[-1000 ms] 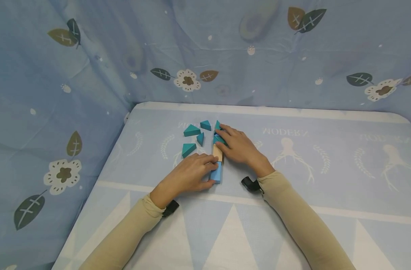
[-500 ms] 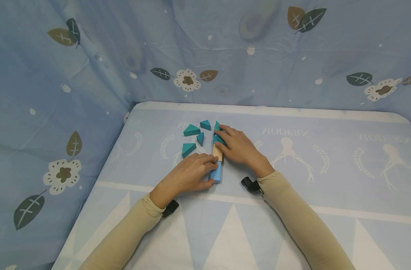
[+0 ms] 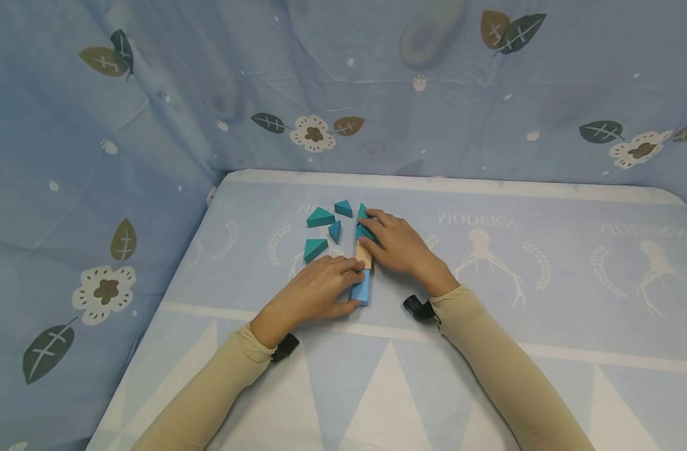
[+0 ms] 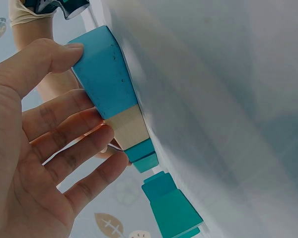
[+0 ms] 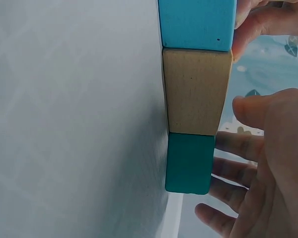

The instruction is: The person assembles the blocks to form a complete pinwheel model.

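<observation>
A row of toy blocks runs away from me on the table in the head view: a light blue block [image 3: 360, 293] nearest, then a natural wood block [image 3: 363, 254], then teal triangular blocks [image 3: 362, 233] partly covered by fingers. My left hand [image 3: 323, 288] touches the blue block, its thumb at the near corner and its fingertips along the left side and top, as the left wrist view shows. Spread over the far part of the row, my right hand [image 3: 398, 241] rests with fingertips on the teal blocks and thumb close by the wood block.
Left of the row lie several loose teal triangular blocks [image 3: 321, 217]. A patterned cloth [image 3: 462, 326] covers the table. Blue printed curtains [image 3: 377, 81] hang behind it and on the left.
</observation>
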Demonstrator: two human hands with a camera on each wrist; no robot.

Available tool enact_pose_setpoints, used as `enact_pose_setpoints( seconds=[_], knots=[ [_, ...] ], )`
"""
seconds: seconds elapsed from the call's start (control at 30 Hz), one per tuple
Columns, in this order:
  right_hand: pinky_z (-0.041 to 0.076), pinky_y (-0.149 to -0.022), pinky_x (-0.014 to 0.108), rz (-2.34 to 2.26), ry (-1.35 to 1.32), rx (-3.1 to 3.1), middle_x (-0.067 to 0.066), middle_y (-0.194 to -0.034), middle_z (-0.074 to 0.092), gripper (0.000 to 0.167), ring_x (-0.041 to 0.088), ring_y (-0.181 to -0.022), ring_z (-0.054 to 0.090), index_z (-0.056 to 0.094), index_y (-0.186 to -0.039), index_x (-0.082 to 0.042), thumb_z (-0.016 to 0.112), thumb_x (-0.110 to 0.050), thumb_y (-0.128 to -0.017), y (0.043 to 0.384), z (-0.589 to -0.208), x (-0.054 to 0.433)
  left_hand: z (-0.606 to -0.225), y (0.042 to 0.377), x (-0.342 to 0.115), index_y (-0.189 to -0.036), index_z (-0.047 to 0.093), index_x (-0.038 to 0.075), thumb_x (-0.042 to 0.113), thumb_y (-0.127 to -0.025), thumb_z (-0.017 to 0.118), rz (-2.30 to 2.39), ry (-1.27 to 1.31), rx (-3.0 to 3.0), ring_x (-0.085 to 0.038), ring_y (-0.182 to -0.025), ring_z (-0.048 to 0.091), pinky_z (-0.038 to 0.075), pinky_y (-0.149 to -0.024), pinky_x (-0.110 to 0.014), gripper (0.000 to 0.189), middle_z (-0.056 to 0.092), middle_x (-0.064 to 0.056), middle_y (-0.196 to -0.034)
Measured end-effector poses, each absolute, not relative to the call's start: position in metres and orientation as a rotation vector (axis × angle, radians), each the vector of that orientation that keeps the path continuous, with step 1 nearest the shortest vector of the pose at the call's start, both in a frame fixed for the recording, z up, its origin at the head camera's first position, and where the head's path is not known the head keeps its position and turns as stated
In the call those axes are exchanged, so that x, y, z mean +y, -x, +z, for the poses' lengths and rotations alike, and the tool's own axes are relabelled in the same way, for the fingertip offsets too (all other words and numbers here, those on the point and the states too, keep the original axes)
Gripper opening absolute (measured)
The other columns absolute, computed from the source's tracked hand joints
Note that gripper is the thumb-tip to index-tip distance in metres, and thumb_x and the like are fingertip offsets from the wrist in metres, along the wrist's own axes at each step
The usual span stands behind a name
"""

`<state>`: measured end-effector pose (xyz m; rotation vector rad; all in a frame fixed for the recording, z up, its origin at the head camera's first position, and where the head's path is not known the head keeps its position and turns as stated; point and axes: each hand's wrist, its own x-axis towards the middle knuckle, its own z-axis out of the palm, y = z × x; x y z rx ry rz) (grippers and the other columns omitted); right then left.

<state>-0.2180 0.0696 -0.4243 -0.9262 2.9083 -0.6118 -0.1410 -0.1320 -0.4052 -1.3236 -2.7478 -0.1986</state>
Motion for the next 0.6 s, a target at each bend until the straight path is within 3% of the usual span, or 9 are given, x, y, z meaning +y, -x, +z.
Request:
enact_pose_setpoints(
  seconds=[0.6],
  knots=[
    [0.032, -0.113, 0.054, -0.619, 0.957, 2.900, 0.013, -0.156, 0.035, 0.051, 0.034, -0.143, 0.036, 0.045, -0.147, -0.010, 0.048, -0.036, -0.103, 0.2178, -0.4244, 0.0706, -0.4038, 0.1408, -0.1320, -0.119, 0.071, 0.008, 0.038, -0.083, 0.077, -0.213, 1.319, -2.761, -0.021, -0.113, 0.063, 0.052, -0.095, -0.036, 0.047, 0.064, -0.005, -0.129]
  ],
)
